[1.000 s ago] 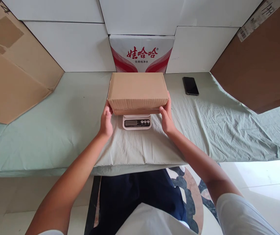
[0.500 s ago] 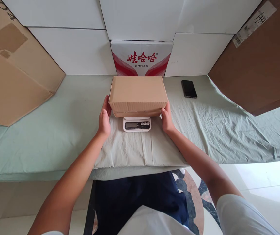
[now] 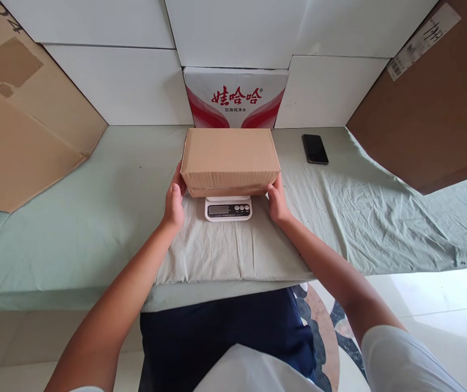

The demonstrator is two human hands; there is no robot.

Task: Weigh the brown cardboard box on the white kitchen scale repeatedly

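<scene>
A closed brown cardboard box [image 3: 230, 151] is on or just over a small white digital scale [image 3: 228, 209], hiding the scale's platform. The scale's front panel, with a grey display and several buttons, shows below the box. My left hand [image 3: 175, 200] is against the box's left side, its thumb near the front corner and its other fingers partly hidden. On the opposite side my right hand [image 3: 277, 200] grips the lower right front corner, with the thumb on the front face. The box is level between both hands.
A black smartphone [image 3: 315, 148] lies to the right on the green cloth [image 3: 135, 218]. Behind the box stands a white and red carton [image 3: 237, 98] against white panels [image 3: 233, 32]. Large cardboard sheets stand at the left [image 3: 25, 130] and right [image 3: 429, 120].
Both hands stay on the box, and box and scale keep their places. My dark trousers show a little further to the left below the table edge.
</scene>
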